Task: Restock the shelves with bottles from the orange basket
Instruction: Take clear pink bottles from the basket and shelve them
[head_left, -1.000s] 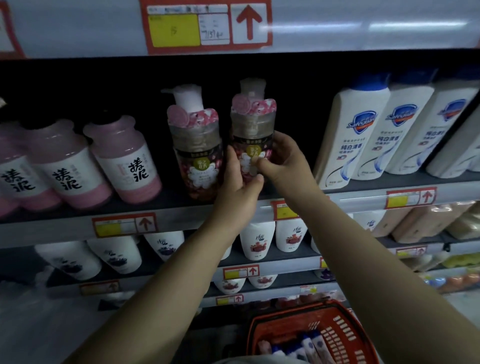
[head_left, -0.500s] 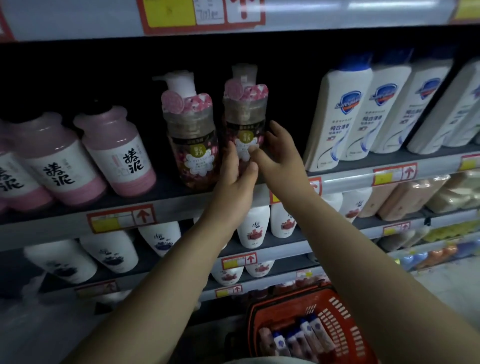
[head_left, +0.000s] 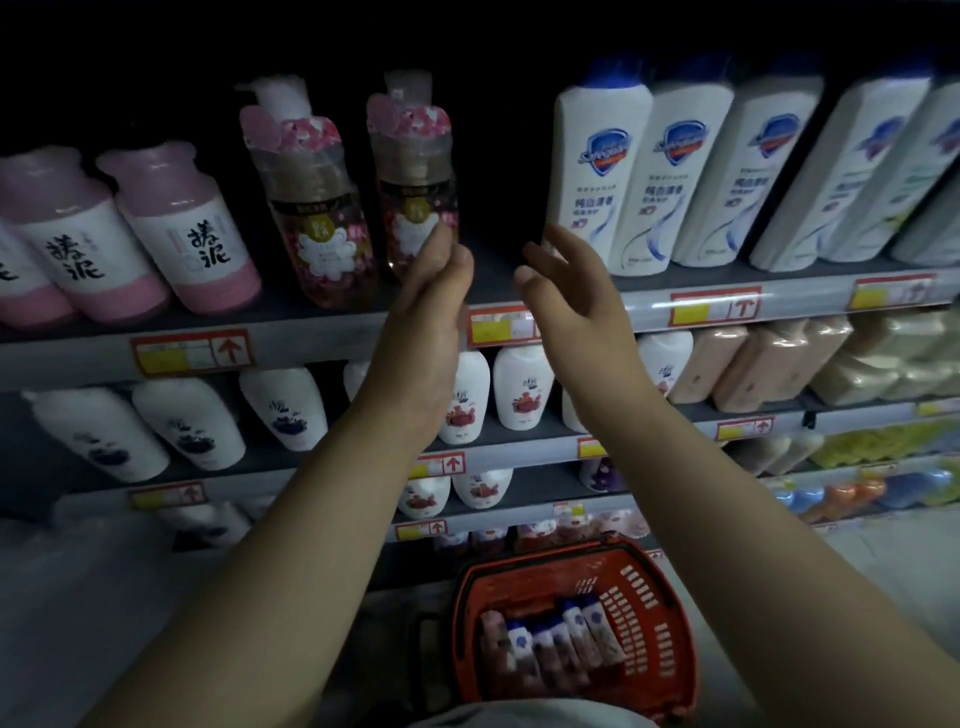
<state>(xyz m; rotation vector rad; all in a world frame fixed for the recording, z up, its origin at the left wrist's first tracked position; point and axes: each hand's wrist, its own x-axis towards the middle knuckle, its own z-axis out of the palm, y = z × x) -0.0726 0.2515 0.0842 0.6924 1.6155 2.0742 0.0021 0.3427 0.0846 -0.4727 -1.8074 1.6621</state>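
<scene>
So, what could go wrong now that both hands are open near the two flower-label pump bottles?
The left hand is close in front of the right flower-label pump bottle; a careless move could tip it, possibly into its twin. The right hand is near the white Safeguard bottle, which already leans. The orange basket sits low at the feet, so a trip is possible.

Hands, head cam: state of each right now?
Left hand: open, holding nothing, fingertips in front of the floral pump bottle.
Right hand: open, fingers spread, holding nothing.
</scene>
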